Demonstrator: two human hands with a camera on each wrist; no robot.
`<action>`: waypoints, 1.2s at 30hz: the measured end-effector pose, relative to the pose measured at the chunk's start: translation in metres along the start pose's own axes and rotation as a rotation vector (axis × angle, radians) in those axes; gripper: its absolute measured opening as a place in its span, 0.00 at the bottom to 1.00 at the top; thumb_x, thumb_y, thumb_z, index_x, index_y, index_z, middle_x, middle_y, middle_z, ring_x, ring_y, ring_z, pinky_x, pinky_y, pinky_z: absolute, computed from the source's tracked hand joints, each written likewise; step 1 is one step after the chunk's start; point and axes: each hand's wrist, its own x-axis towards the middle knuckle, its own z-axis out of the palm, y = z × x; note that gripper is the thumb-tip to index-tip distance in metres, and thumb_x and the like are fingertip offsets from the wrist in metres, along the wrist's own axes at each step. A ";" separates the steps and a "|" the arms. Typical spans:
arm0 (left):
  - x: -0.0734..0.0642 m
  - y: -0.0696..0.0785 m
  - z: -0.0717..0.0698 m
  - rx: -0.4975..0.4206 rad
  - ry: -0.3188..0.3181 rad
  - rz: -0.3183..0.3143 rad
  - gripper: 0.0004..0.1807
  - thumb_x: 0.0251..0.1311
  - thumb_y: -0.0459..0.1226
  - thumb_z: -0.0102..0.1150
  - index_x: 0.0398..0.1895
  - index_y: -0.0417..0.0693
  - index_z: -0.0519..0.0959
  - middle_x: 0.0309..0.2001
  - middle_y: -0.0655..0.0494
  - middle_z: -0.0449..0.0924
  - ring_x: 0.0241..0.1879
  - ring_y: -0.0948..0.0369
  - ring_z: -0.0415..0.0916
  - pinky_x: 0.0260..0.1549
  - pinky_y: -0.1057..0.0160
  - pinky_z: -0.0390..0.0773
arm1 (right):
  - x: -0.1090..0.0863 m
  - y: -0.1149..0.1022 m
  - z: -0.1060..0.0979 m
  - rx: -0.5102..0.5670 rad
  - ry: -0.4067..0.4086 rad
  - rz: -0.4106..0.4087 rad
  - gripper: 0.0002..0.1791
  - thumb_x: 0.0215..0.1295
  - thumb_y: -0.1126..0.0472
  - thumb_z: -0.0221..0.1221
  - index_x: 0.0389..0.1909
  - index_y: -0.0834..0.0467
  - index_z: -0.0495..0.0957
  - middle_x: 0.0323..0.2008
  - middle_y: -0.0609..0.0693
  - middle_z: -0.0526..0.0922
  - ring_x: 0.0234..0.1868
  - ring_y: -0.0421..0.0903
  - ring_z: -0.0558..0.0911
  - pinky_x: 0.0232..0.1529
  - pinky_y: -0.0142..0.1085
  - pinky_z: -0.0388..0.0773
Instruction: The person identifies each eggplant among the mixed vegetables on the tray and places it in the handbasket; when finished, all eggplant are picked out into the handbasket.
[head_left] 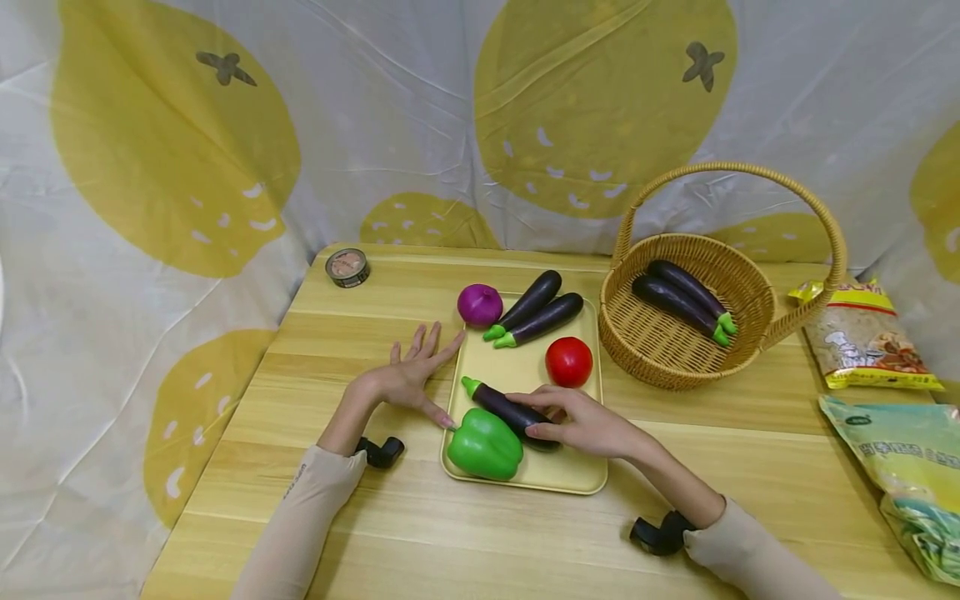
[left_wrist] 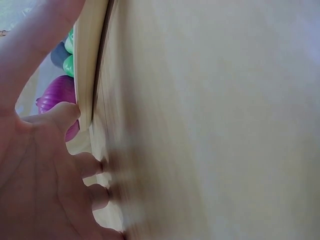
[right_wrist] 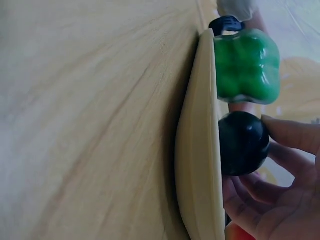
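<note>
In the head view a pale yellow tray (head_left: 517,367) carries a green bell pepper (head_left: 485,444), a tomato (head_left: 568,362), a purple onion (head_left: 480,306) at its far left corner and several eggplants. My right hand (head_left: 577,419) grips the near eggplant (head_left: 504,408) by its thick end, thumb on one side and fingers on the other. In the right wrist view that eggplant (right_wrist: 243,143) lies over the tray beside the pepper (right_wrist: 247,66). My left hand (head_left: 408,375) spreads its fingers along the tray's left edge, with the thumb by the pepper and the index finger near the onion.
A wicker basket (head_left: 622,350) with a tall handle stands right of the tray, holding two eggplants (head_left: 686,300). Two food bags, a yellow-and-clear one (head_left: 862,333) and a green one (head_left: 900,467), lie at the far right. A small round tin (head_left: 347,267) sits at the back left.
</note>
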 end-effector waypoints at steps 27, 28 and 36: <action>-0.001 -0.001 0.002 -0.018 0.009 0.011 0.78 0.44 0.57 0.81 0.85 0.60 0.30 0.81 0.37 0.10 0.79 0.39 0.06 0.72 0.26 0.17 | -0.018 -0.050 -0.089 -0.037 0.172 0.040 0.28 0.73 0.56 0.64 0.73 0.44 0.74 0.67 0.53 0.80 0.54 0.50 0.83 0.48 0.34 0.81; -0.001 -0.001 0.002 -0.020 0.008 0.011 0.78 0.44 0.57 0.81 0.85 0.60 0.30 0.81 0.37 0.10 0.79 0.39 0.06 0.72 0.26 0.16 | -0.019 -0.052 -0.096 -0.050 0.186 0.051 0.28 0.73 0.56 0.63 0.73 0.43 0.73 0.67 0.53 0.80 0.53 0.49 0.82 0.47 0.33 0.81; 0.000 -0.002 0.002 -0.022 0.007 0.012 0.78 0.44 0.57 0.81 0.85 0.60 0.30 0.81 0.37 0.10 0.79 0.39 0.06 0.71 0.26 0.16 | -0.028 -0.063 -0.146 -0.092 0.285 0.169 0.29 0.74 0.53 0.63 0.74 0.40 0.71 0.64 0.56 0.77 0.49 0.47 0.84 0.43 0.29 0.78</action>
